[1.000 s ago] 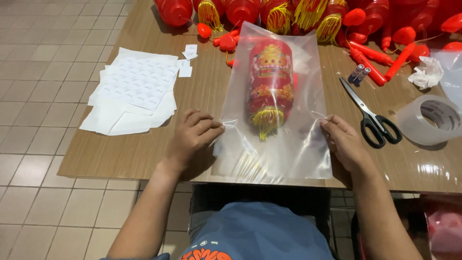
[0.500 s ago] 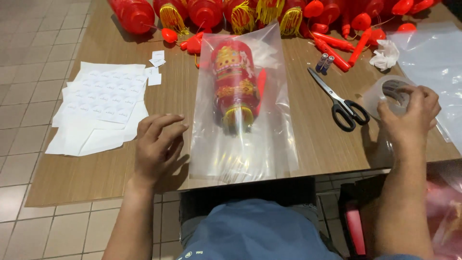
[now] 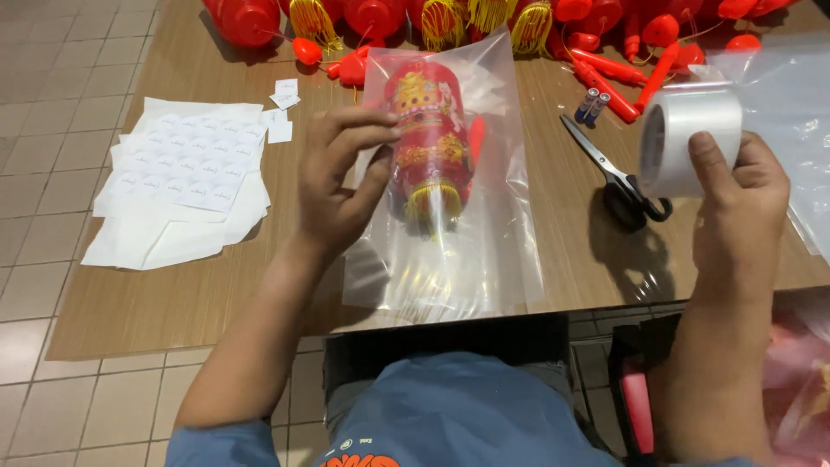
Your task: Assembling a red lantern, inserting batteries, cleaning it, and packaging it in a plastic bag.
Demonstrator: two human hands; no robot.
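- The red-and-gold lantern (image 3: 430, 143) already lay inside the clear plastic bag (image 3: 450, 251), which stretched from the middle of the counter (image 3: 199, 294) to its near edge; bagging looked done.
- The bag's open end at the near edge appeared unsealed, with no tape visible on it, so closing it seemed to be what was left.
- The right hand (image 3: 735, 186) was raised above the counter's right side, its fingers wrapped around a roll of clear tape (image 3: 687, 138); no strip was pulled free.
- The left hand (image 3: 341, 173) hovered over the bag's left side, fingers loosely curled and holding nothing, just beside the lantern.
- Scissors (image 3: 618, 177) lay untouched between bag and roll.
- Sticker sheets (image 3: 186, 177) sat toward the left edge; more red lanterns (image 3: 372, 17) crowded the far edge, judged unbagged.
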